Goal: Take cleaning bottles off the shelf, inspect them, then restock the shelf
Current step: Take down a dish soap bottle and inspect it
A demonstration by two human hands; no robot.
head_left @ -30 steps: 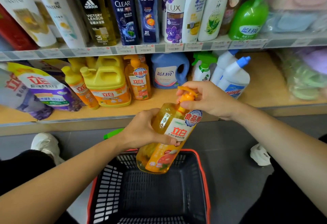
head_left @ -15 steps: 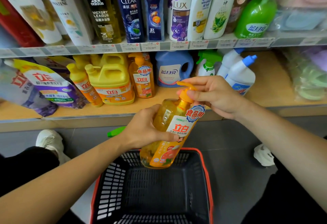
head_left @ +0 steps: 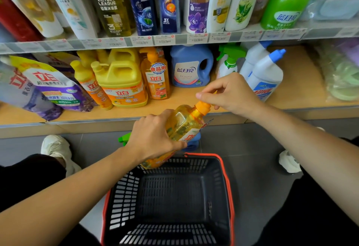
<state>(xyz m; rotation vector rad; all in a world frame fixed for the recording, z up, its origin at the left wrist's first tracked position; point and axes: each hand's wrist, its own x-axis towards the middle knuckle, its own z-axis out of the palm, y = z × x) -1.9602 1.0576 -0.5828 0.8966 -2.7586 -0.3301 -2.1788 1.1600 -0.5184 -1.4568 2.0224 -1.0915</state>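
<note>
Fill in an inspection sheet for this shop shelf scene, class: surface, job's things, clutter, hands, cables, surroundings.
Surface: wooden shelf carrying the cleaning goods; grey floor below.
Job's things: orange bottle held tilted over the basket; pump bottle, yellow jug, blue jug and white bottles stand on the shelf.
Clutter: green nozzle on the floor behind the left hand; pouches lean at the shelf's left.
Hands: left hand grips the orange bottle's body; right hand fingers pinch its pump top.
Cables: nothing seen.
Surroundings: shampoo bottles on the upper shelf; white shoe on the floor.
</note>
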